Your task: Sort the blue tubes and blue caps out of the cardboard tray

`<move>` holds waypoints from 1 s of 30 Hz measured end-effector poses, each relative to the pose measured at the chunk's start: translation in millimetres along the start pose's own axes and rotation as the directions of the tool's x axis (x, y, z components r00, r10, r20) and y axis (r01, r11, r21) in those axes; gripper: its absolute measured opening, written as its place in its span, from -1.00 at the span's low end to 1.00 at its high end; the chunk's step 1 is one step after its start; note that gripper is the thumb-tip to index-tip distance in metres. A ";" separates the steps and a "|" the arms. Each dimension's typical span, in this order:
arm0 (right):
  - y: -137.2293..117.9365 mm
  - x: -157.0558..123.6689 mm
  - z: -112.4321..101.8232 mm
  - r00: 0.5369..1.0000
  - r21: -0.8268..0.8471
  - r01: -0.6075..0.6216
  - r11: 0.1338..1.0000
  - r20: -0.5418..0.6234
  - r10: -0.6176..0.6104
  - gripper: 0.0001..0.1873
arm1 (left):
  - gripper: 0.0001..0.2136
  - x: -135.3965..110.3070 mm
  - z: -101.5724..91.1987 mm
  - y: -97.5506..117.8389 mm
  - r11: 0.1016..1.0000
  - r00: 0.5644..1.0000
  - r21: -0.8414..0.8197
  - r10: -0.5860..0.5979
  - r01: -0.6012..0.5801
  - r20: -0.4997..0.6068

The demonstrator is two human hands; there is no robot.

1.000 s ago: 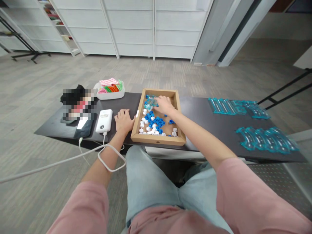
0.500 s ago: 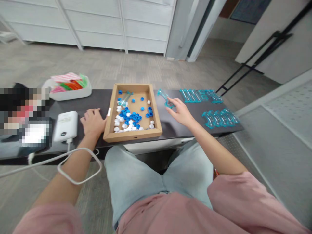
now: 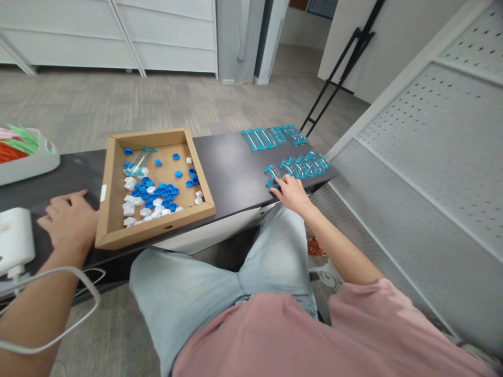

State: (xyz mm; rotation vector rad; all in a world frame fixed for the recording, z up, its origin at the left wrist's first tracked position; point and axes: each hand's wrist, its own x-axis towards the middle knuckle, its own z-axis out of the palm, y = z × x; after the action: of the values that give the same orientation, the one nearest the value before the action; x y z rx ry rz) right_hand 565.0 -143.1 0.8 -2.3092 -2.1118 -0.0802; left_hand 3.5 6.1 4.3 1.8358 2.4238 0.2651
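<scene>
My right hand (image 3: 293,192) is at the right part of the dark table, with thumb and fingers closed on the lower end of a curved clear tube piece with teal ends (image 3: 272,172). That piece lies just left of a row of similar curved pieces (image 3: 306,164). My left hand (image 3: 73,220) rests on the table against the left side of a cardboard tray (image 3: 102,222), fingers apart and holding nothing. Inside the tray are blue caps (image 3: 168,191), white caps (image 3: 129,198) and a straight clear tube piece with teal ends (image 3: 140,162).
Straight clear pieces (image 3: 259,139) and further teal-ended pieces (image 3: 294,134) lie along the far right of the table. A white power bank (image 3: 14,238) with a cable (image 3: 88,285) is at the left, near a white container (image 3: 43,159) of coloured strips. A perforated panel (image 3: 424,141) stands right.
My right hand has carried the curved piece from beside the tray to the left end of the curved row. The view has turned right; my left hand stays by the tray.
</scene>
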 end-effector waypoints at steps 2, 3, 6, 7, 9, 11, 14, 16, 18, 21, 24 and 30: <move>2.4 -0.1 -0.9 0.999 -0.025 -0.034 0.999 0.000 0.034 -0.40 | -0.14 2.4 3.5 -2.3 1.000 1.000 0.012 -0.011 0.011 -0.007; 3.8 -0.1 -1.6 0.999 -0.033 -0.046 0.998 -0.002 0.046 -0.41 | -0.15 3.7 5.3 -3.5 1.000 1.000 0.018 -0.014 0.015 -0.009; 9.9 -1.1 -5.5 0.998 -0.043 -0.061 0.997 -0.019 0.060 -0.43 | -0.18 6.2 8.8 -5.8 1.000 1.000 0.027 -0.005 0.005 -0.012; 11.9 -2.0 -7.4 0.998 -0.044 -0.064 0.997 -0.028 0.063 -0.44 | -0.20 6.0 8.9 -5.7 1.000 1.000 0.029 0.003 -0.003 -0.013; 13.4 -4.4 -11.5 0.996 -0.038 -0.065 0.997 -0.057 0.063 -0.44 | -0.23 3.5 7.0 -4.2 0.999 1.000 0.037 0.013 -0.013 -0.017; 7.9 -5.5 -15.8 0.994 -0.009 -0.037 0.999 -0.102 0.036 -0.43 | -0.28 -1.1 2.3 -0.9 0.999 1.000 0.046 0.017 -0.016 -0.016; -22.1 2.2 -23.1 0.979 0.093 0.114 0.989 -0.177 -0.096 -0.42 | -0.35 -8.3 -6.1 4.4 0.998 0.999 0.045 0.035 -0.035 0.016; -58.9 17.0 -30.3 0.950 0.180 0.261 0.948 -0.219 -0.220 -0.45 | -0.38 -11.0 -9.4 6.2 0.998 0.999 0.038 0.043 -0.044 0.021; -107.4 39.9 -40.3 0.907 0.261 0.404 0.877 -0.242 -0.345 -0.50 | -0.38 -11.5 -9.8 5.8 0.998 0.998 0.018 0.054 -0.054 0.015; -192.4 87.1 -56.2 0.832 0.369 0.554 0.746 -0.198 -0.519 -0.55 | -0.36 -10.3 -7.4 2.8 0.998 0.998 -0.016 0.060 -0.060 0.007; -274.1 140.4 -62.7 0.800 0.414 0.563 0.716 -0.053 -0.598 -0.51 | -0.32 -9.1 -5.1 0.6 0.997 0.998 -0.033 0.068 -0.068 -0.001; -357.7 207.9 -49.3 0.817 0.287 0.516 0.807 0.118 -0.565 -0.52 | -0.34 -7.3 -2.2 2.4 0.999 0.998 -0.004 0.053 -0.054 -0.018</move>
State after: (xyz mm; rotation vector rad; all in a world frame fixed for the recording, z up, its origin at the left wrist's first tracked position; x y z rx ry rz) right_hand 225.8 93.7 50.1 -1.5698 -2.6425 0.4005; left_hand 7.4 -0.5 6.7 1.9068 2.3862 0.2911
